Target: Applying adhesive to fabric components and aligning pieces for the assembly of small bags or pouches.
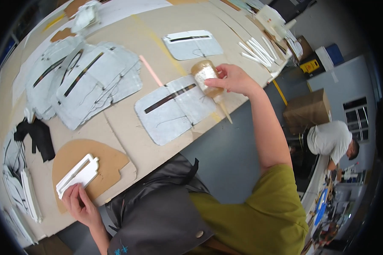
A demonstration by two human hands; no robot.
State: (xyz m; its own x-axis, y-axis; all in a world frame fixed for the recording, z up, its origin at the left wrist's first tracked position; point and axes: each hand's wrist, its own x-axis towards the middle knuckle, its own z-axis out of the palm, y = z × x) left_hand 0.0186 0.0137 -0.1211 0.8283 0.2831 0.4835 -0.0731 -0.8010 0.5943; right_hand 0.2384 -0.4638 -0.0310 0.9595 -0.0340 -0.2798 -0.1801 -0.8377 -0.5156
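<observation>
At the lower left, my left hand pinches the end of a flat white slotted piece. That piece lies on a brown rounded board on the table. Farther right, my right hand is wrapped round an amber squeeze bottle with a pale label. Its long pointed nozzle tilts downward, near the table's front edge. Close beneath and left of the bottle lies a light grey fabric panel with a dark slot and loose threads. Another grey panel, bearing a white slotted piece, lies beyond the bottle.
Overlapping grey panels are piled at left, beside a black cloth piece. A pink strip lies mid-table. White strips lie at the far right. A person in a pale shirt bends over another bench at right.
</observation>
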